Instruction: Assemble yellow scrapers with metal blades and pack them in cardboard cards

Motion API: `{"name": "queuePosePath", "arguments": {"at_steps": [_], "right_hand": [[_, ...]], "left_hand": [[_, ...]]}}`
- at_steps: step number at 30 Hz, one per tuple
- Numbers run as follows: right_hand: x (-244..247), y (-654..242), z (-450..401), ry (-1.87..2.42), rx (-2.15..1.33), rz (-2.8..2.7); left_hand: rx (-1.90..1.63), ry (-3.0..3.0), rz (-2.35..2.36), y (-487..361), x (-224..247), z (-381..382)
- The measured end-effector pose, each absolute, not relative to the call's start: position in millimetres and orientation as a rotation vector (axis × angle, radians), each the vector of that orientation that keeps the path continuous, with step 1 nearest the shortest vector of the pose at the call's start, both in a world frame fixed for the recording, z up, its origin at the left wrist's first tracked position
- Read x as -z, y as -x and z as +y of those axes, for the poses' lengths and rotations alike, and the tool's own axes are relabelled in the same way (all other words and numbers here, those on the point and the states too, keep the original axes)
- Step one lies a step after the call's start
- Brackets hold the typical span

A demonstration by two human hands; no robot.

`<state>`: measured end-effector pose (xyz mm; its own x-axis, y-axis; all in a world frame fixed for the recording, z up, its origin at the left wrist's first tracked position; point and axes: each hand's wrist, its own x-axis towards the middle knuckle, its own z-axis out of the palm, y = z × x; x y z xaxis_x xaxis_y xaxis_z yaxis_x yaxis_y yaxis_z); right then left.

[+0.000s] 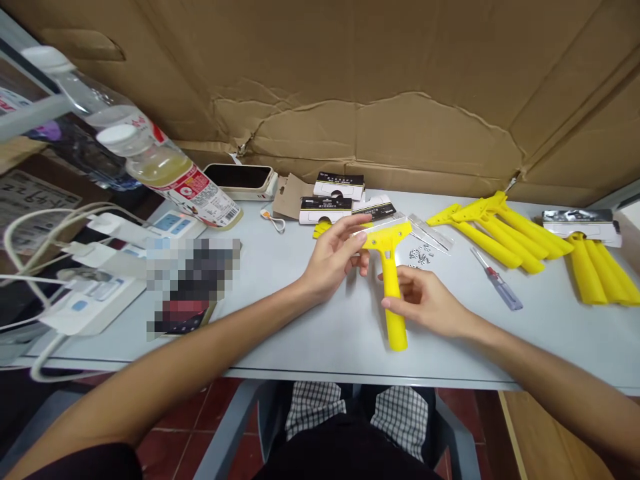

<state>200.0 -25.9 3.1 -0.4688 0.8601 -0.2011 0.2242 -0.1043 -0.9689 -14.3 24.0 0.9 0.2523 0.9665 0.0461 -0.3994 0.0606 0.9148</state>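
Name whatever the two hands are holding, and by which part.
A yellow T-shaped tool: the left hand holds the left end of its crosspiece, the right hand the middle of its handle.

Over the flat grey table (300, 347), the yellow plastic scraper (391, 287) sits between the left hand's fingers (353, 248) and right hand's fingers (403, 307). Behind the latter lie small silver metal screws (423, 255); right of these, a clear-handled screwdriver (501, 287), before piled yellow plastic handles (520, 233). A white plastic power strip (100, 305) lies far left.

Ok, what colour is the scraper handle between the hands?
Yellow; the scraper handle shows in the head view.
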Motion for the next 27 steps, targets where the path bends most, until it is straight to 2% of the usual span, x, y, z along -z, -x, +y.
{"name": "queuePosePath", "arguments": {"at_steps": [4, 10, 16, 21, 24, 27], "right_hand": [[-8.0, -204.6, -23.1, 1.075, -1.694, -1.646], [-9.4, -213.9, -14.4, 0.883, -2.105, -1.116], [-14.7, -211.5, -14.9, 1.079, -1.909, -1.282], [-13.7, -211.5, -12.9, 1.143, -1.778, -1.335], [-12.3, -212.2, -11.7, 1.154, -1.736, -1.348], [-11.0, -212.9, -10.3, 1.170, -1.722, -1.345]], "left_hand": [[-1.165, -1.041, 0.649, 18.9, 2.4, 26.7], [-1.152, -1.098, 0.684, 18.3, 0.3, 23.0], [-1.230, -1.247, 0.932, 22.7, 0.3, 38.7], [-1.297, -1.930, 1.276, 54.3, -7.6, 70.7], [-1.089, -2.305, 1.502, 77.0, -11.1, 84.8], [-0.722, -2.432, 1.704, 89.5, -10.0, 88.0]]}}
